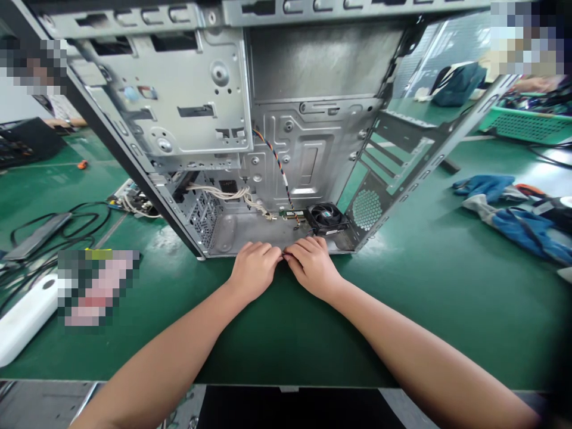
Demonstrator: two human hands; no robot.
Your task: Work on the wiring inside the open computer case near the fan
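An open metal computer case stands upright in front of me, its interior facing me. My left hand is closed, its curled fingers over the case's lower front edge. Close beside it, my right hand is curled over the same edge, thumbs almost meeting; a small dark spot between them is too tiny to name. On the case floor behind my right hand lies a black cooling fan. A green memory module lies left of it. A multicoloured cable hangs down, and white wires run along the left.
Left on the green table are black cables, a white power strip and a blurred-out pink item. Blue gloves and a green basket sit right. Other people are partly visible, blurred, at both upper corners.
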